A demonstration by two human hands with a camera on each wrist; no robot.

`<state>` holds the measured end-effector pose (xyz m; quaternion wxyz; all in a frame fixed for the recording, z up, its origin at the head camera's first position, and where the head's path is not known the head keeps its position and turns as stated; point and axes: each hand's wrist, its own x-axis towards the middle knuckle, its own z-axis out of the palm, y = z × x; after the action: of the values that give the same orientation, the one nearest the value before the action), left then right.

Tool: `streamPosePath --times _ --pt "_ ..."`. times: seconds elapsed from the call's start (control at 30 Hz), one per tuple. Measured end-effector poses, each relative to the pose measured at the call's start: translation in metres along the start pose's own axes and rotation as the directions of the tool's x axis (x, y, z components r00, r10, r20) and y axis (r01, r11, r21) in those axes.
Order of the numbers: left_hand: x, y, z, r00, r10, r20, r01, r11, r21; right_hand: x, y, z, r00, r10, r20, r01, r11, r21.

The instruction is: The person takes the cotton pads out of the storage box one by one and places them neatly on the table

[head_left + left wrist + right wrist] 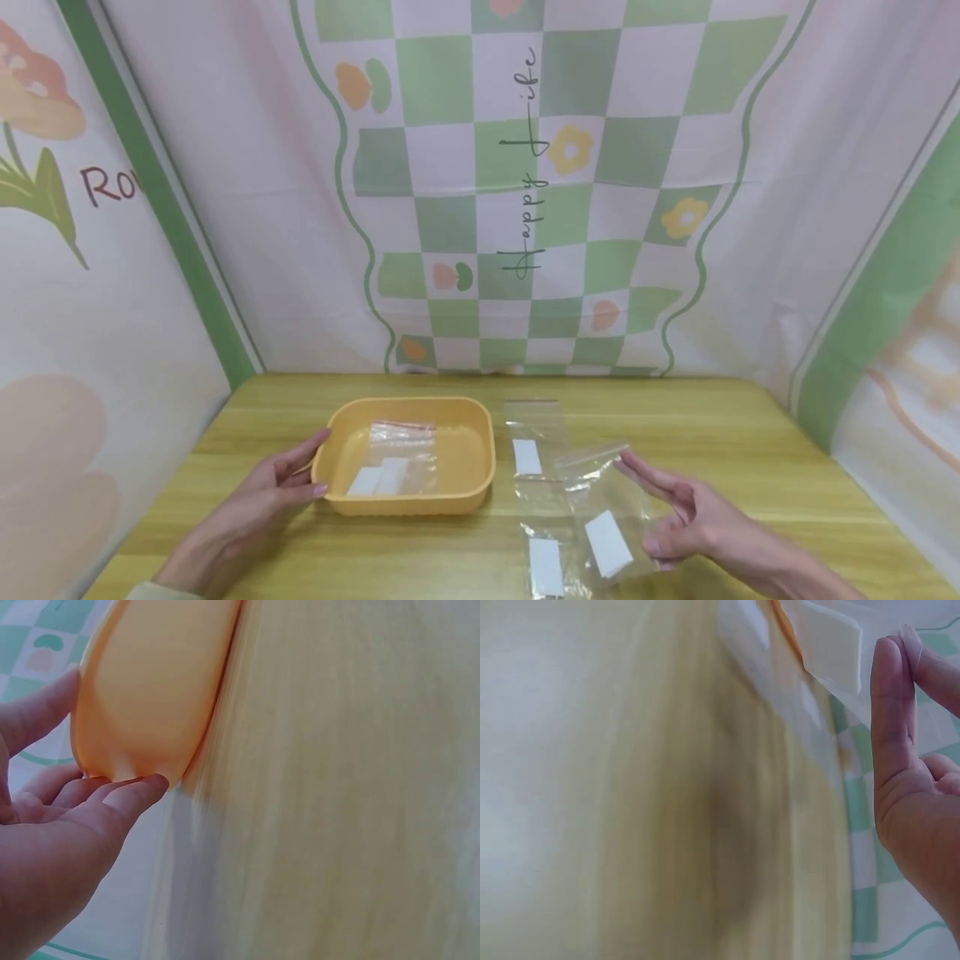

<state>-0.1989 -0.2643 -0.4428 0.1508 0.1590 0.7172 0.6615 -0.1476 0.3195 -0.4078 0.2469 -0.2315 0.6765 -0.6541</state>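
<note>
At the left end of a yellow plastic tray [476,475], my left hand [270,492] grips the wall with thumb and fingers spread along it. Inside the tray lies a clear zip bag [403,446] with white pieces at its bottom. My right hand [708,529] pinches the right edge of another clear zip bag [592,492], which holds a white card [608,543]. In the right wrist view a fold of this plastic shows between fingertip and thumb. The held bag is tilted and partly overlaps other bags.
Right of the tray, one zip bag [532,417] with a white card lies toward the back. Another bag [528,512] with a white card lies nearer the front. All are on a wood-grain table [420,554]. Printed fabric [442,167] hangs behind the table and at both sides.
</note>
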Motion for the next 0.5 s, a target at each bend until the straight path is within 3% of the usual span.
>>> streamPosePath --times 0.2,0.5 --pt "0.0 0.001 0.0 1.0 -0.005 -0.001 0.005 1.0 -0.003 -0.01 0.017 -0.003 0.995 -0.035 0.094 0.023 0.991 0.132" --pt "0.0 0.002 0.001 1.0 -0.017 -0.009 0.016 1.0 -0.013 -0.018 0.028 -0.005 0.995 0.027 0.098 -0.047 0.977 0.206"
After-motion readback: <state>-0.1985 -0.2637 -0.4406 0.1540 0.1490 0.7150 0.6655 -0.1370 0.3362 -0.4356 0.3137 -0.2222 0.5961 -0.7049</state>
